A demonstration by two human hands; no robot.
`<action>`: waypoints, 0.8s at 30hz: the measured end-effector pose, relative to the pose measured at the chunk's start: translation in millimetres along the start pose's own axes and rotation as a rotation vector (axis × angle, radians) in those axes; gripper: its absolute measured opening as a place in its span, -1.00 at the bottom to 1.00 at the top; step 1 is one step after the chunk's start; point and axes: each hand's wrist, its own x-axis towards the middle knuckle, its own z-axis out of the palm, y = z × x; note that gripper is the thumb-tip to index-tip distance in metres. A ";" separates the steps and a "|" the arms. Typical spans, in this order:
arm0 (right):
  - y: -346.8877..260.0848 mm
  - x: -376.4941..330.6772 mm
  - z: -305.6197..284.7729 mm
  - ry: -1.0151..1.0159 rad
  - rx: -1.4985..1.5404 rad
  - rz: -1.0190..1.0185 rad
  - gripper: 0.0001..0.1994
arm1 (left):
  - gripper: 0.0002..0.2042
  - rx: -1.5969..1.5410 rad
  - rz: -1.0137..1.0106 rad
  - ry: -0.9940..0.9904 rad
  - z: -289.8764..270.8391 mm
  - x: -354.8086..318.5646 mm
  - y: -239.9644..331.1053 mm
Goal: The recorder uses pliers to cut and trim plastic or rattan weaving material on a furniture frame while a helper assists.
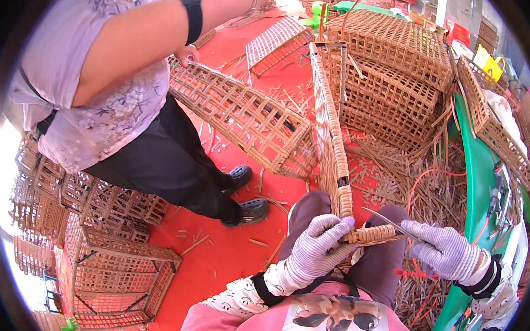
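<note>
One rim (374, 235), seemingly being bound: left hand (317, 250), fingers closed on it; right hand (446, 250), fingers pinching a thin piece (387, 220); threading next calls for steadiness.

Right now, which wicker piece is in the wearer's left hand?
The long wicker frame seen edge-on: the gloved left hand grips its near corner. The wicker basket left of it is at a co-worker's hand.

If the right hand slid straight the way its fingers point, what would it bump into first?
Probably the wrapped wicker edge, just left of the right hand in the picture, though one view leaves the depth unclear.
</note>
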 end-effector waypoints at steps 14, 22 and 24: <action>-8.5 9.2 -1.7 0.105 -0.156 -0.037 -0.69 | -0.42 -0.356 -0.268 0.022 10.4 1.6 -11.9; -12.5 8.2 -0.1 0.059 -0.202 -0.070 -0.70 | -0.51 -0.204 -0.131 0.014 4.1 7.0 -8.9; -16.3 10.0 0.5 0.037 -0.194 -0.042 -0.70 | -0.56 -0.210 -0.113 0.016 4.9 2.1 -11.0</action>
